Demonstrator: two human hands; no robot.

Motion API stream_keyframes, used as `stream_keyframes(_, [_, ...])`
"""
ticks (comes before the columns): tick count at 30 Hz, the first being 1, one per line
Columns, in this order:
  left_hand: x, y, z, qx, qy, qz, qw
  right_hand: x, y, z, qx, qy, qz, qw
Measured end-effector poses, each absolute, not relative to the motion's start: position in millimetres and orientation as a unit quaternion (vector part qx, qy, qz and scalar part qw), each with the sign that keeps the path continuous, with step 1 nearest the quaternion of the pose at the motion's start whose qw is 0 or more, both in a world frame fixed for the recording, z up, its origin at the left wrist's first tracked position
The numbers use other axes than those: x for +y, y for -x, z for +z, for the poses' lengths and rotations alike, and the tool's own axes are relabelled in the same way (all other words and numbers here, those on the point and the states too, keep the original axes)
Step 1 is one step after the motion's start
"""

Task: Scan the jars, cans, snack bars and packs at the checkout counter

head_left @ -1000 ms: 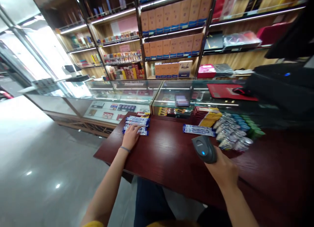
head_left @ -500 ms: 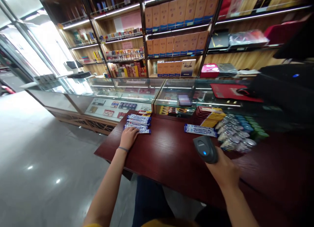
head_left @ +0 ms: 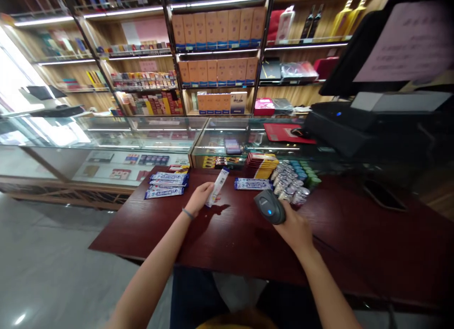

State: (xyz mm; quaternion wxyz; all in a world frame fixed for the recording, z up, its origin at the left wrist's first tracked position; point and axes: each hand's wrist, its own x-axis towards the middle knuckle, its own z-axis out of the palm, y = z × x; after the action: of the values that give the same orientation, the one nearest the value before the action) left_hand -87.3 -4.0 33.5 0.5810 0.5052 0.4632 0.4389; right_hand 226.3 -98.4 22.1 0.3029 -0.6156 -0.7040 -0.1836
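Note:
My left hand (head_left: 200, 199) is closed on a slim blue-and-white wrapped packet (head_left: 217, 187), tilted upright above the dark red table with its barcode side showing. In my right hand (head_left: 295, 228) is a dark grey barcode scanner (head_left: 270, 207), its blue light on and its head turned toward the packet, a short way apart from it. More packets of the same kind (head_left: 166, 186) lie piled at the table's left. A second group of these packets (head_left: 252, 183) rests ahead of the scanner.
Behind the right-hand packets stand red-and-yellow packs (head_left: 261, 165) and several rows of small lidded jars (head_left: 289, 182). A glass display case (head_left: 156, 130) borders the table's far side. At right are a black machine (head_left: 340, 125) and a phone-like dark object (head_left: 385, 196).
My left hand has lifted a packet off the left pile and brought it rightward toward the scanner. My right hand still holds the scanner. The view has turned to the right.

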Motion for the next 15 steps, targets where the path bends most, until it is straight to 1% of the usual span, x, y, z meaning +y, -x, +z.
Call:
stream_keyframes(2, [2.4, 58.0, 32.5, 0.421, -0.475, 0.437, 0.637, -100.6, -231.6, 22.1, -0.703, 0.620, -0.178, 0.300])
stream_keyframes(5, [7.9, 27.4, 29.6, 0.395, -0.458, 0.427, 0.672, -104.8, -236.4, 21.0, -0.689, 0.634, -0.176, 0.302])
stream_keyframes(10, [7.3, 10.4, 22.7, 0.369, -0.457, 0.416, 0.694, -108.4, -239.1, 17.0, -0.695, 0.624, -0.169, 0.314])
stream_keyframes(15, [2.6, 12.9, 18.4, 0.392, -0.427, 0.420, 0.698, -109.5, -240.4, 16.5, -0.725, 0.594, -0.151, 0.313])
